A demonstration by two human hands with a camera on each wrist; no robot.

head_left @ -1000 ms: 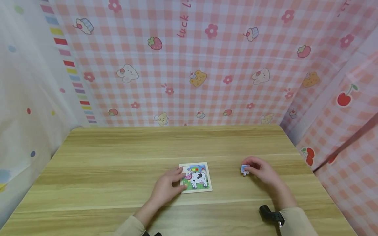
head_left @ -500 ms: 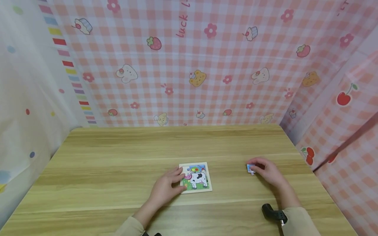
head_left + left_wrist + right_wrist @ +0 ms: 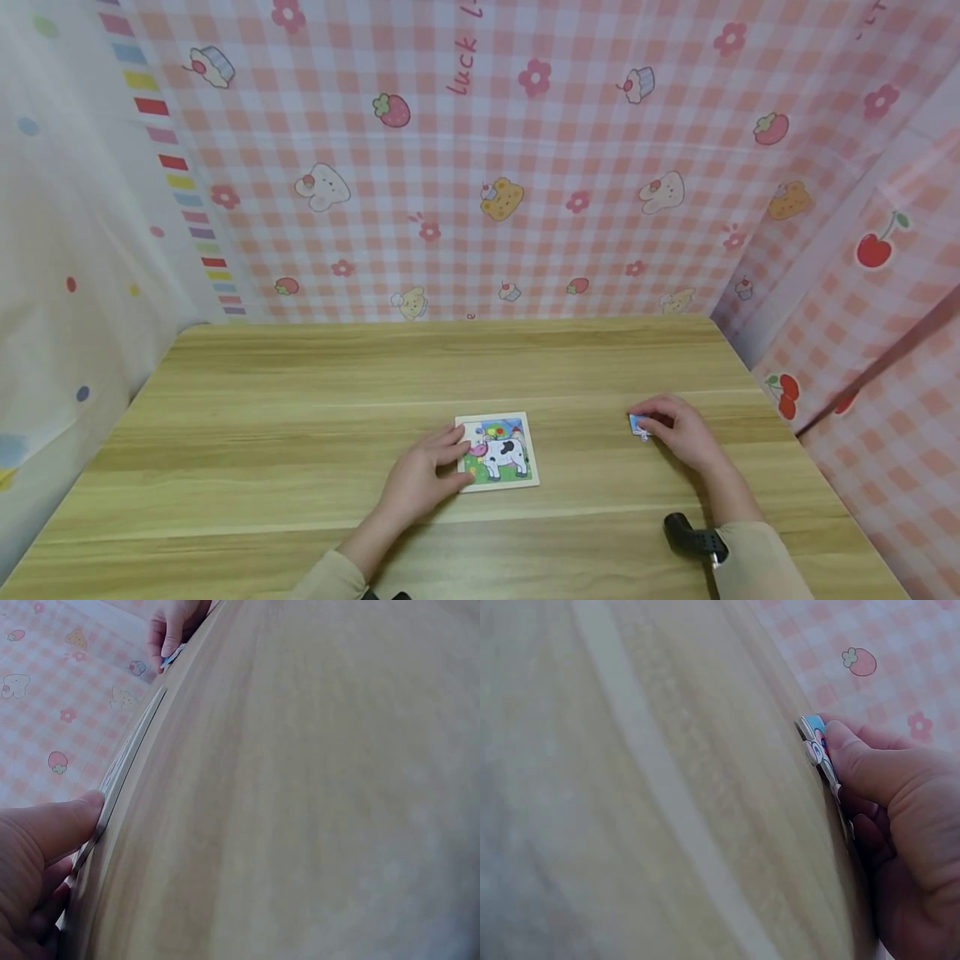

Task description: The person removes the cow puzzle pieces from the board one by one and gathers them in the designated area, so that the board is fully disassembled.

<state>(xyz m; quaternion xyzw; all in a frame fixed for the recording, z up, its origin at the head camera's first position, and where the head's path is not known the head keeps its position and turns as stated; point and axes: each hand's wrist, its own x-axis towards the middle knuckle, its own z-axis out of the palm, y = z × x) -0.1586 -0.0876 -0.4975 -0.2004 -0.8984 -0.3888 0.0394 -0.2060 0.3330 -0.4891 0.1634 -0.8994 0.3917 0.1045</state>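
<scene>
A square cow jigsaw puzzle (image 3: 508,457) in a pale wooden frame lies flat near the middle of the table. A pale bare patch shows in its upper left part, partly behind fingers. My left hand (image 3: 422,473) rests on the puzzle's left edge, thumb near the lower corner and fingers spread above it. To the right, well apart from the puzzle, my right hand (image 3: 678,432) pinches a small blue-and-white puzzle piece (image 3: 639,427) between thumb and fingers. In the right wrist view, the puzzle piece (image 3: 815,746) is tilted close to the tabletop; its far side is hidden.
The wood-grain table (image 3: 322,383) extends around both hands. A pink checked cloth (image 3: 450,167) hangs behind the table's back edge, with another at the right and a dotted pale cloth (image 3: 67,333) at the left. A black device (image 3: 693,540) sits at the right wrist.
My right hand has moved a little to the right with the puzzle piece, which has turned slightly. The left hand and the puzzle have stayed in place.
</scene>
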